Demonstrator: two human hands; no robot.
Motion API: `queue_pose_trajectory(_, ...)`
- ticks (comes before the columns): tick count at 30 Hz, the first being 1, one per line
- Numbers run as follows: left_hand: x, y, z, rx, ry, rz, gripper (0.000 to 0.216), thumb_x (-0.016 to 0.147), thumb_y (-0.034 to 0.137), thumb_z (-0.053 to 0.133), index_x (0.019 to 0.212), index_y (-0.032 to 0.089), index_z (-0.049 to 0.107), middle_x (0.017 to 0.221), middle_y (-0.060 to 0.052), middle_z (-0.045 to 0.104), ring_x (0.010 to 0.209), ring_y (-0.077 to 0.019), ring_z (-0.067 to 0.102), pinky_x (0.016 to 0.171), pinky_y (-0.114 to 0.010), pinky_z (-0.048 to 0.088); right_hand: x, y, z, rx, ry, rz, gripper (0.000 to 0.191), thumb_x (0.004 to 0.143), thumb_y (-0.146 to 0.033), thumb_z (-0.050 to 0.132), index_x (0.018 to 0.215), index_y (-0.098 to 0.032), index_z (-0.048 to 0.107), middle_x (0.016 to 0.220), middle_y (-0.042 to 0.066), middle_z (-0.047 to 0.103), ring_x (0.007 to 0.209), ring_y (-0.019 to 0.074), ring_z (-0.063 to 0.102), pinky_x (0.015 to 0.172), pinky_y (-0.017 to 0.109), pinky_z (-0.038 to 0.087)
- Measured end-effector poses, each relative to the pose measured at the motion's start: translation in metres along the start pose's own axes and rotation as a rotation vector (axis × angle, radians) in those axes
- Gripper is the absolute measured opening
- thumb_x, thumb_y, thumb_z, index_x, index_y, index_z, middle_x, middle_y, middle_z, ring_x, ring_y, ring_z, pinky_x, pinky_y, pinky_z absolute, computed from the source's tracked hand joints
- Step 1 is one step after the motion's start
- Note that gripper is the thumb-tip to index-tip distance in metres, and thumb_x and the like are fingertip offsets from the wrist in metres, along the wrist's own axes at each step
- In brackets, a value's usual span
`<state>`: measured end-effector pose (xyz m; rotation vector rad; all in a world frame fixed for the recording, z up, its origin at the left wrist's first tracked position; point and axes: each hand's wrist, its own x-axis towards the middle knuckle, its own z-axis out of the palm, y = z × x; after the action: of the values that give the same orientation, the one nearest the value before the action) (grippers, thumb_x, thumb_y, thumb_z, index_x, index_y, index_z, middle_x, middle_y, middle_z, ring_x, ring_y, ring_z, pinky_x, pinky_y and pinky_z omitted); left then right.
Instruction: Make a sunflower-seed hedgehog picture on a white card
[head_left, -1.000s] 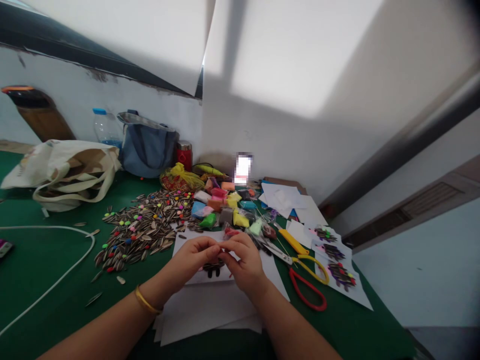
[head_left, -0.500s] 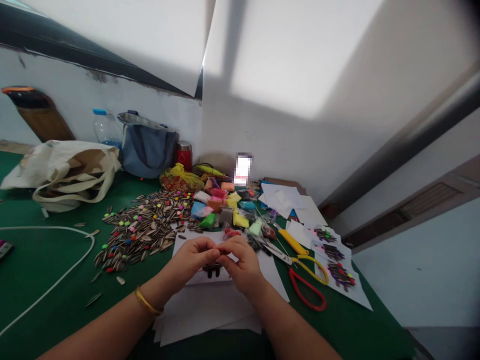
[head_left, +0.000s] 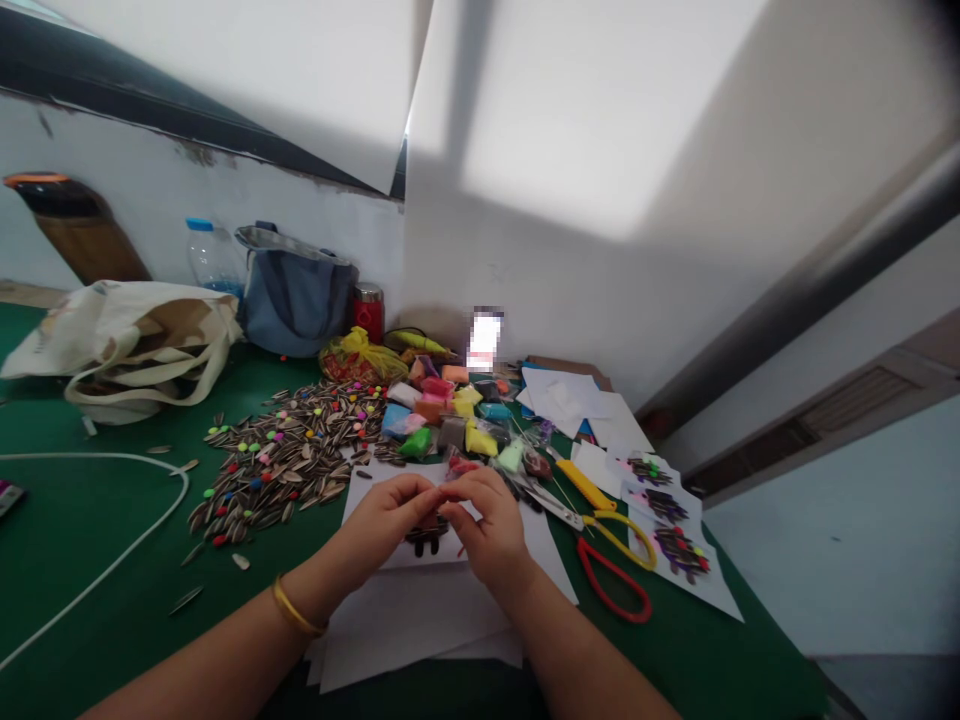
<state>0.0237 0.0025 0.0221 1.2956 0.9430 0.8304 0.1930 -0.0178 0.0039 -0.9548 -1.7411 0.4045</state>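
A: Entry, largest first. Green table (head_left: 97, 520) under everything. White paper sheets (head_left: 420, 610) lie directly beneath the grip and run back toward the person.

B: Confirmed. Sunflower seed pile (head_left: 285, 460), dotted with coloured beads, lies left of the grip and a little beyond it. Clay packets (head_left: 450, 415) in many colours sit just beyond.

A: Scissors (head_left: 607, 560), red and yellow handles, lie right of the grip, blades pointing back toward it. Finished seed pieces (head_left: 679, 545) on paper are farther right.

B: Hands?

A: Left hand (head_left: 394, 515) and right hand (head_left: 491, 530) meet fingertip to fingertip, both pinched closed. What sits between the tips is too small to tell.

B: Key relation?

A: The seed cluster (head_left: 425, 537) lies on the paper right under the pinch, partly covered by the fingers. Its seeds run lengthwise, toward and away from the person. Both hands are about equally near it; I cannot tell whether the fingers touch it.

B: Any writing?

A: None legible. Packets and bags show no readable label.
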Motion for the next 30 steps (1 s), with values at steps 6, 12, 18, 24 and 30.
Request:
queue_pose_trajectory(6,-0.0009,0.0038,0.0026,-0.073,0.033,-0.043,0.041,0.071,0.055,0.073,0.07,0.015,0.063,0.066,0.002,0.057,0.064,-0.0117,0.052,0.057,-0.022,0.042,-0.0034,0.006,0.0011,-0.113,0.023,-0.061,0.021,0.088,-0.031,0.068,0.108,-0.024,0.07,0.093,0.006,0.065,0.09,0.0211,0.058,0.082,0.038,0.049)
queue_pose_trajectory(12,0.0002,0.0014,0.0021,-0.09,0.019,-0.062,0.045,0.07,0.059,0.071,0.07,0.015,0.063,0.062,0.003,0.053,0.061,-0.0109,0.048,0.056,-0.022,0.041,-0.0033,0.0062,0.0005,-0.131,0.038,-0.102,0.017,0.091,-0.024,0.063,0.106,-0.024,0.071,0.09,0.005,0.065,0.087,0.0196,0.058,0.08,0.037,0.049)
queue_pose_trajectory(18,-0.0008,0.0049,0.0019,-0.083,0.018,-0.071,0.042,0.068,0.057,0.074,0.076,0.016,0.067,0.069,0.0,0.06,0.067,-0.0135,0.052,0.056,-0.022,0.039,-0.0038,0.0053,-0.0007,-0.163,-0.003,-0.063,0.017,0.093,-0.03,0.061,0.103,-0.025,0.073,0.088,0.005,0.064,0.086,0.0202,0.058,0.079,0.036,0.048)
queue_pose_trajectory(24,-0.0011,0.0035,0.0007,-0.065,0.039,-0.063,0.04,0.072,0.056,0.071,0.075,0.016,0.066,0.065,0.002,0.056,0.063,-0.0122,0.048,0.054,-0.022,0.037,-0.0028,0.0057,-0.0006,-0.085,0.01,-0.039,0.026,0.09,-0.039,0.065,0.11,-0.024,0.07,0.09,0.006,0.065,0.087,0.0208,0.059,0.08,0.036,0.049)
queue_pose_trajectory(30,-0.0009,0.0034,-0.0006,-0.054,0.008,-0.074,0.04,0.071,0.055,0.072,0.073,0.016,0.065,0.066,0.001,0.057,0.065,-0.0129,0.049,0.055,-0.022,0.036,-0.0014,0.0051,0.0,-0.053,0.023,-0.007,0.013,0.091,-0.032,0.064,0.093,-0.023,0.073,0.086,0.005,0.064,0.086,0.0194,0.059,0.081,0.034,0.048)
